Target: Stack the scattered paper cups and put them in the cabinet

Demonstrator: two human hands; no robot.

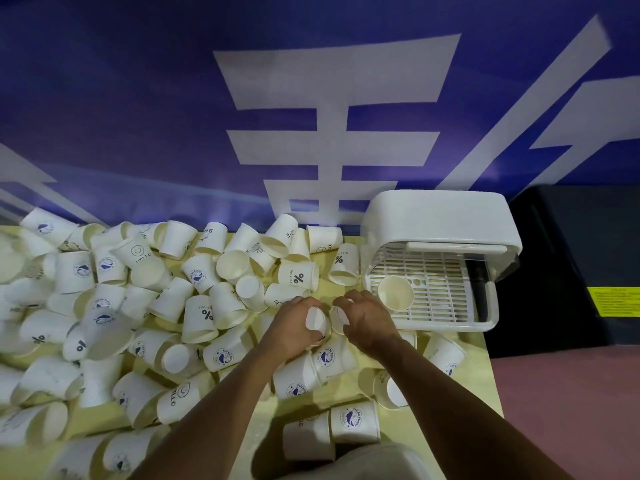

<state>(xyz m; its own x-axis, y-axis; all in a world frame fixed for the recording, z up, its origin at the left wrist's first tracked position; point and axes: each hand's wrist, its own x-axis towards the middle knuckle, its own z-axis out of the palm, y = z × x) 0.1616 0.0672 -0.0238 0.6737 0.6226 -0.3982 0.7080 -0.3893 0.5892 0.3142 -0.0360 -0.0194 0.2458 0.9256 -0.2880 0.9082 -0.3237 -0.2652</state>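
**Staged work station in a booth-like space, not a home**

Backdrop, 12 o'clock: blue banner (pixel 311 98) with large white characters, filling the whole wall behind the table.
Surface: pale yellow table (pixel 479 393), running up to the foot of the banner.
Stock, 6 to 12 o'clock: scores of printed paper cups (pixel 138 306), tipped and heaped.
Fixture, 2 o'clock: white plastic cabinet (pixel 440 220), lid up, slatted tray inside, standing on the tabletop.
Surround, 3 o'clock: black panel (pixel 571 254) with a yellow label (pixel 613 301), text too small to read.
Floor (pixel 571 410), 4 o'clock: reddish.
Exact kind of venue cannot be told.
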